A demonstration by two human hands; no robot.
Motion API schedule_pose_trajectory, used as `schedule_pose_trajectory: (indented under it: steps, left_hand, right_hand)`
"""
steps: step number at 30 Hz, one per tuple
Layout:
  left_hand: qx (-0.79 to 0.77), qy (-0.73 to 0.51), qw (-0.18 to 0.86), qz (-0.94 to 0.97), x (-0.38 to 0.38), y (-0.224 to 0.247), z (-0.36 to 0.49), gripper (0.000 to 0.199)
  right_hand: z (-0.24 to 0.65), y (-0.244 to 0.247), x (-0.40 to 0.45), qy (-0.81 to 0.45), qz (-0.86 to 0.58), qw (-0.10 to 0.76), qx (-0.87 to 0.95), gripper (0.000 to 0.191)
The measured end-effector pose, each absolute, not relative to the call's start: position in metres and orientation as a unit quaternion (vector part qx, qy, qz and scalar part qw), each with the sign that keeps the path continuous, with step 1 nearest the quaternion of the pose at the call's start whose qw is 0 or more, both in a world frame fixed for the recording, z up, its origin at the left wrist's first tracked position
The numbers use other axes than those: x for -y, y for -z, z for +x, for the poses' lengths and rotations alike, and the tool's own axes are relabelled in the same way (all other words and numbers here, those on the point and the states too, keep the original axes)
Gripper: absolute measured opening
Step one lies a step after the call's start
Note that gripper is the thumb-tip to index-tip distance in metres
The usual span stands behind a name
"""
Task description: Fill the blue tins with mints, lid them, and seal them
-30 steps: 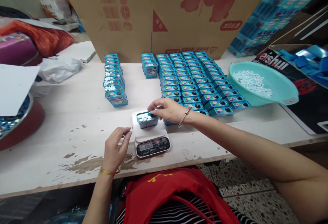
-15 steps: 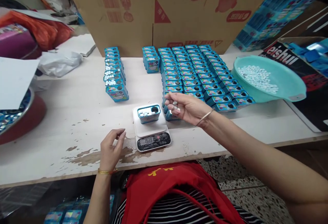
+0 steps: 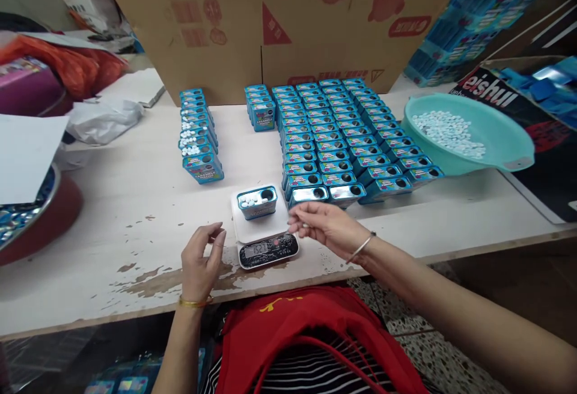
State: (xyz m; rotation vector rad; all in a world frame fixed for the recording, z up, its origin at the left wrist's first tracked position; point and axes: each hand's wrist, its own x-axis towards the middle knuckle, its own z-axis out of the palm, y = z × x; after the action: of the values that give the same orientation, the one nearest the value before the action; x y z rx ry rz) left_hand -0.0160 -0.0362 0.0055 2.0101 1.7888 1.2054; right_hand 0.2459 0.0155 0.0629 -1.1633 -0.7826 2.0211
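A small blue candy tin [image 3: 256, 205] stands upright on the white digital kitchen scale [image 3: 268, 250], with white candies lying on its top beside a dark round hole. My right hand [image 3: 331, 226] is just right of the scale, its fingers curled together around white candies, one of which shows between the fingertips. How many it holds is hidden. To the left of the scale, my left hand [image 3: 201, 256] rests at the table with thumb and forefinger slightly apart and nothing visible between them.
Rows of blue tins [image 3: 333, 142] stand behind my right hand, and a shorter row [image 3: 198, 136] at the left carries white candies on top. A turquoise basin [image 3: 505, 142] of white candies is at right. A cardboard box [image 3: 216, 69] borders the back; a red bowl [image 3: 67, 202] sits left.
My right hand has come down and toward me, from above the tins to the scale's right side. My left hand has barely moved. The digits on the scale's display have changed.
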Motion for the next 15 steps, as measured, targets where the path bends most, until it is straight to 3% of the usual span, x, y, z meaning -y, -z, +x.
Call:
schedule_pose_trajectory:
  steps: [4, 8, 15]
  left_hand:
    - [-0.581, -0.417, 0.092, 0.693, 0.027, -0.014, -0.006, 0.016]
    - [-0.58, -0.406, 0.097, 0.7, 0.027, -0.013, -0.004, 0.014]
    - [-0.595, -0.39, 0.12, 0.692, 0.038, -0.007, -0.011, 0.014]
  right_hand:
    - [0.214, -0.082, -0.052, -0.697, -0.409, 0.401, 0.431, 0.01]
    - [0.185, -0.07, -0.068, -0.61, -0.395, 0.462, 0.509, 0.014]
    - [0.176, -0.054, -0.061, -0.532, -0.38, 0.499, 0.569, 0.018]
